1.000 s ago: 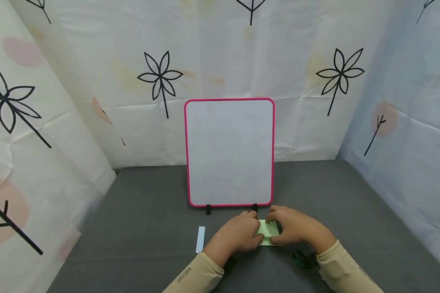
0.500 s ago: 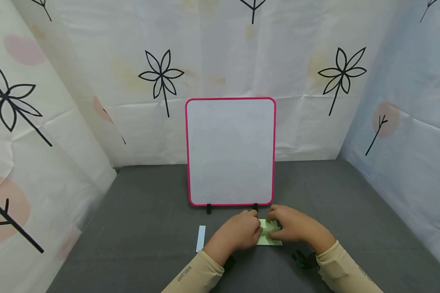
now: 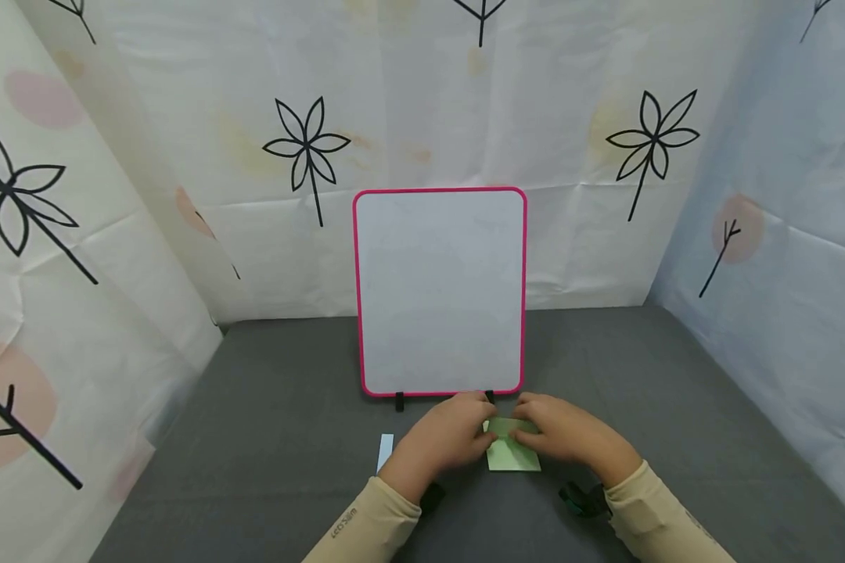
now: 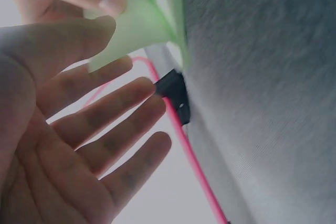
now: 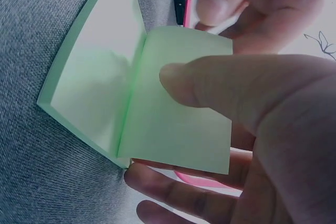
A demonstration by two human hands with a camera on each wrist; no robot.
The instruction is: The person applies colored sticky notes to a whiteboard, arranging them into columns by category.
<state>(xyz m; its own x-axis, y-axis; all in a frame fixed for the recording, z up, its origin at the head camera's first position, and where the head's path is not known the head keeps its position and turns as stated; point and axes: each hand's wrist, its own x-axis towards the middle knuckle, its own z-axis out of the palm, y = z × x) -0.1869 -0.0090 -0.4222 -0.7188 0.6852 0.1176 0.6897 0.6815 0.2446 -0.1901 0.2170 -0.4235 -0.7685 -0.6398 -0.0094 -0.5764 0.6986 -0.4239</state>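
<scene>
Upright on the counter (image 3: 282, 438), midway between its left and right edges, the board (image 3: 440, 293), with the backdrop (image 3: 436, 109) behind, past the far edge. Before the board's left foot (image 3: 399, 402), the paper strip (image 3: 386, 448), left of the left hand (image 3: 447, 434). Before the right foot (image 3: 490, 397), between left hand and right hand (image 3: 573, 430), the pad (image 3: 514, 461), flat on the counter, one sheet (image 5: 178, 124) raised at its far side.

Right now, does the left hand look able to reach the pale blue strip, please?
Probably yes: the left hand appears to hold nothing, and the pale blue strip lies just to its left with no object visible between, though its near end is hidden.
</scene>
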